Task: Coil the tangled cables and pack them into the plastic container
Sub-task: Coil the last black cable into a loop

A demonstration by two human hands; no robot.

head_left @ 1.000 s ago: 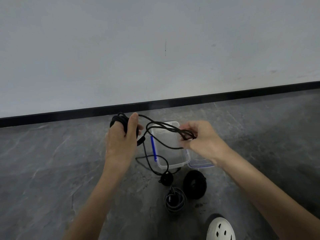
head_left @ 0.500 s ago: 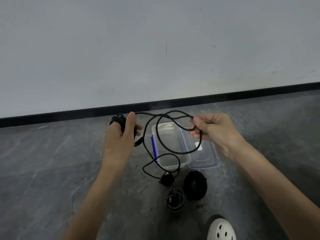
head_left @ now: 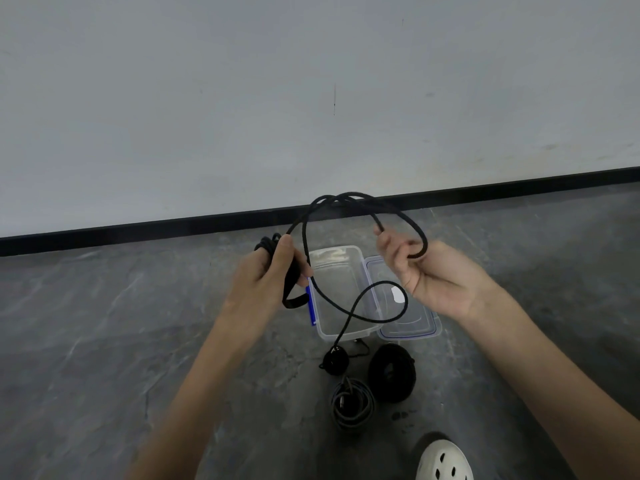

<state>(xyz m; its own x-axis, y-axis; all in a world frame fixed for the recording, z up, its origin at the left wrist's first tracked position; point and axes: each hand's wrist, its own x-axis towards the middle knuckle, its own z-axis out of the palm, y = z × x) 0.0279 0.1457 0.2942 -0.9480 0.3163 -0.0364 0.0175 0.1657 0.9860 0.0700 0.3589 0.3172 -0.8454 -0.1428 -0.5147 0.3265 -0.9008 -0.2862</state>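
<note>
The black cable [head_left: 346, 196] is being coiled, gripped in a bunch by the left hand [head_left: 265, 277] and held by the right hand [head_left: 438, 280]; another loop should be added next.

Bare left hand [head_left: 264, 276], bare right hand [head_left: 437, 278], bare forearms [head_left: 540, 355], white clog shoe [head_left: 444, 460] with holes

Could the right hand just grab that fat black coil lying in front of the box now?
Probably not yet: the right hand is pinching a loop of the black cable. The coil itself lies uncovered, so the way down looks free.
</note>
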